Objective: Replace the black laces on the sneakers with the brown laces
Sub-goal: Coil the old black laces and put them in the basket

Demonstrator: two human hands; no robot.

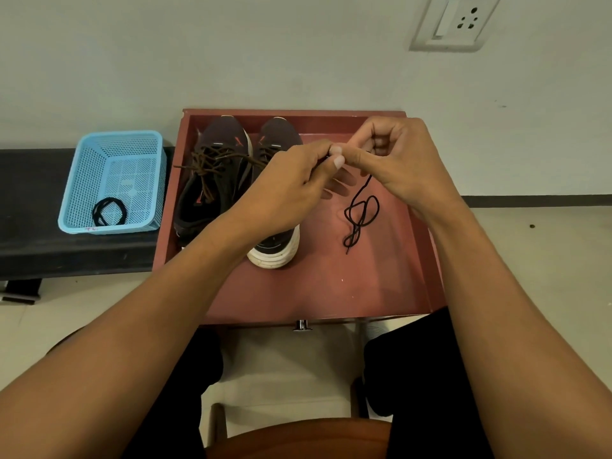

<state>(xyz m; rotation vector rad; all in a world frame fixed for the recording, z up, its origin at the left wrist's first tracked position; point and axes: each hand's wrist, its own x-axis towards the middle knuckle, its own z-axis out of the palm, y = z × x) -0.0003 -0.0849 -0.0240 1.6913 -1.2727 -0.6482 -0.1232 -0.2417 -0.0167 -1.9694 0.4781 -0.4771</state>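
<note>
Two dark sneakers stand side by side in a red tray [331, 286]. The left sneaker [212, 180] carries brown laces [215, 160]. The right sneaker [275, 246] is partly hidden behind my left hand [291, 190]. A black lace [361, 213] hangs in loops over the tray's right half. My left hand pinches its upper end between thumb and forefinger. My right hand [397, 160] curls around the lace just beside it, fingertips almost touching the left ones.
A light blue basket [112, 180] sits on a black bench [33, 226] left of the tray, with a coiled black lace [109, 212] inside. A wall with a socket [460, 21] rises behind. My knees and an orange seat edge are below.
</note>
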